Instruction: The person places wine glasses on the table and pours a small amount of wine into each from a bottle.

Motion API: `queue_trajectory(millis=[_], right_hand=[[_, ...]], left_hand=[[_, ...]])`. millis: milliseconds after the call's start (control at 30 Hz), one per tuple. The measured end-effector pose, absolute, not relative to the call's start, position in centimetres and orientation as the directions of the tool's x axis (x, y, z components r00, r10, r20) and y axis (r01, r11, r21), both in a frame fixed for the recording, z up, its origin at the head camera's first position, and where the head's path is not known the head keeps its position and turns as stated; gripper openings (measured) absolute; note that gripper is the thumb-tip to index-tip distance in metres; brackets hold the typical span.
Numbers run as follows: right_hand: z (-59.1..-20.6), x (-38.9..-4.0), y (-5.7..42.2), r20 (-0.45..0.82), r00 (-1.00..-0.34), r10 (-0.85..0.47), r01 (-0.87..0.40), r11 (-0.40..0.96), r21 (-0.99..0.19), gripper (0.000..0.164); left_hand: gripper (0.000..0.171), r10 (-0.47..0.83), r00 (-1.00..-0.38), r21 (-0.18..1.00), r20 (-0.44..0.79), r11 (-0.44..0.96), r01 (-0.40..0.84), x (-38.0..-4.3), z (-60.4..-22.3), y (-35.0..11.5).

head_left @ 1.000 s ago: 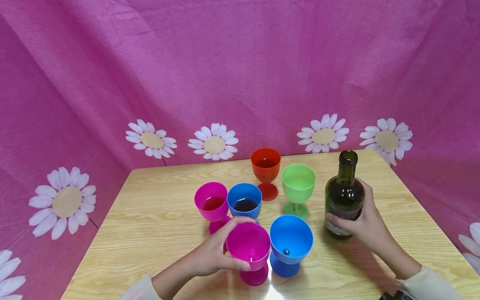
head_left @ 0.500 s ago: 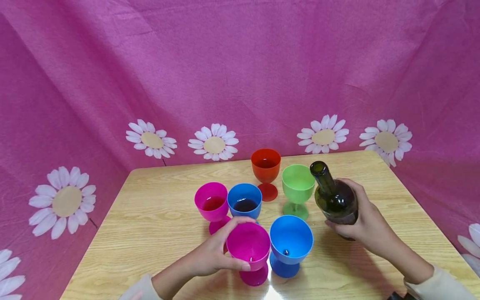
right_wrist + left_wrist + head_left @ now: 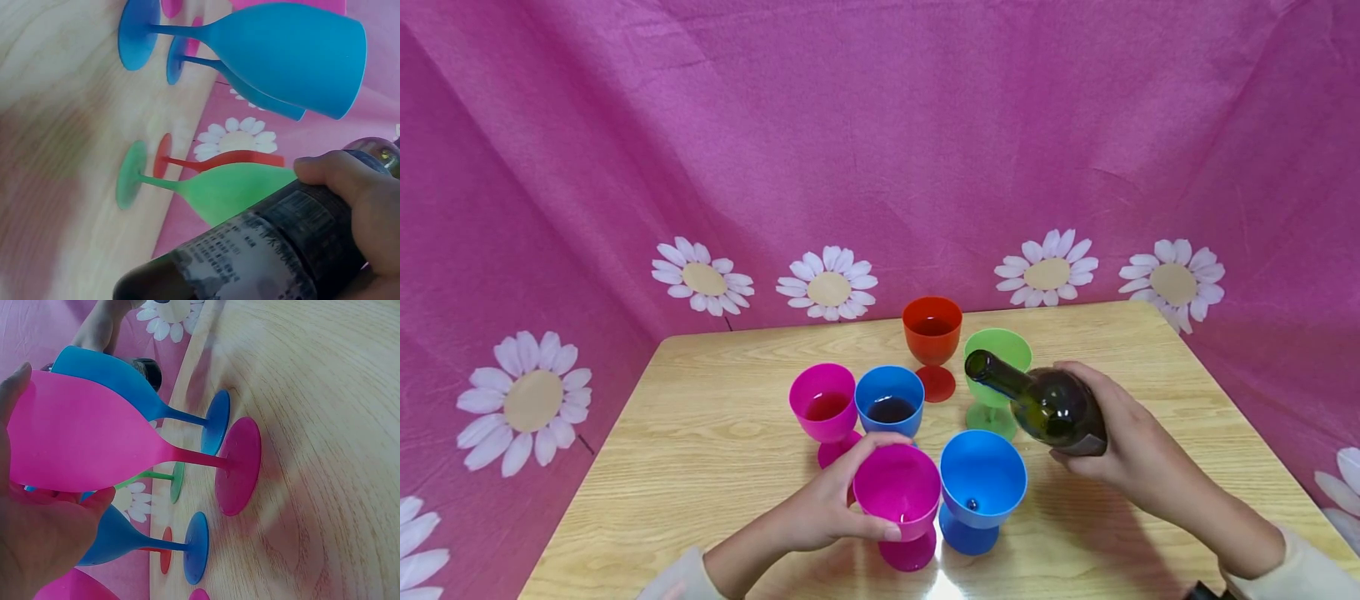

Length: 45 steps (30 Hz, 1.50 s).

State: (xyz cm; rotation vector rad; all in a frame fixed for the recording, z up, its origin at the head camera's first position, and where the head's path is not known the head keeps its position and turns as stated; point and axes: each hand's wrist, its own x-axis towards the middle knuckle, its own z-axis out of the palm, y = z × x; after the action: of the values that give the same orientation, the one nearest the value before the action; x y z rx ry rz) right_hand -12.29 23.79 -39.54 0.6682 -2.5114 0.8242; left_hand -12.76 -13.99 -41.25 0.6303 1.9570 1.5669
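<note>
My right hand (image 3: 1123, 437) grips a dark green glass wine bottle (image 3: 1060, 408) round its body and holds it tilted left. The bottle's mouth overlaps the green goblet (image 3: 1013, 348) in the head view; in the right wrist view its white label shows. My left hand (image 3: 835, 504) holds the near pink goblet (image 3: 898, 479) round its bowl, and its foot stands on the table. Right beside that goblet is a blue goblet (image 3: 983, 475) with a tiny dark spot of liquid at the bottom.
Farther back stand a pink goblet (image 3: 808, 383) with red liquid, a blue goblet (image 3: 872, 383) with dark liquid and a red goblet (image 3: 932, 346), also part filled. The wooden table (image 3: 715, 417) meets a pink cloth (image 3: 880, 167) printed with daisies.
My right hand has tipped the bottle from upright to a steep leftward lean, its mouth now in front of the green goblet. The left hand and the goblets keep their places.
</note>
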Motion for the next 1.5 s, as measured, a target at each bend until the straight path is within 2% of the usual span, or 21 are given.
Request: queue_trajectory(millis=[267, 600, 1067, 1300, 1500], right_hand=[[-38.3, -11.9, 23.4, 0.509, -0.77, -0.384, -0.574, 0.765, -0.291, 0.107], [-37.1, -11.3, 22.8, 0.497, -0.754, -0.429, -0.555, 0.822, -0.133, 0.111], [-36.0, -10.9, 22.3, 0.489, -0.731, -0.477, -0.54, 0.842, 0.014, 0.117], [-35.5, -10.9, 22.3, 0.517, -0.677, -0.523, -0.545, 0.829, 0.125, 0.11], [-35.3, -10.7, 22.2, 0.529, -0.654, -0.541, -0.539, 0.824, 0.175, 0.107]], left_hand=[[0.083, 0.656, -0.743, 0.976, -0.134, 0.216, 0.015, -12.7, -41.1, -13.9], [0.081, 0.654, -0.745, 0.975, -0.135, 0.222, 0.018, -12.8, -41.1, -13.9], [0.081, 0.661, -0.741, 0.979, -0.12, 0.205, 0.024, -12.7, -41.2, -13.9], [0.08, 0.652, -0.747, 0.975, -0.128, 0.22, 0.026, -12.7, -41.1, -14.0], [0.081, 0.649, -0.749, 0.974, -0.136, 0.227, 0.021, -12.7, -41.1, -14.0]])
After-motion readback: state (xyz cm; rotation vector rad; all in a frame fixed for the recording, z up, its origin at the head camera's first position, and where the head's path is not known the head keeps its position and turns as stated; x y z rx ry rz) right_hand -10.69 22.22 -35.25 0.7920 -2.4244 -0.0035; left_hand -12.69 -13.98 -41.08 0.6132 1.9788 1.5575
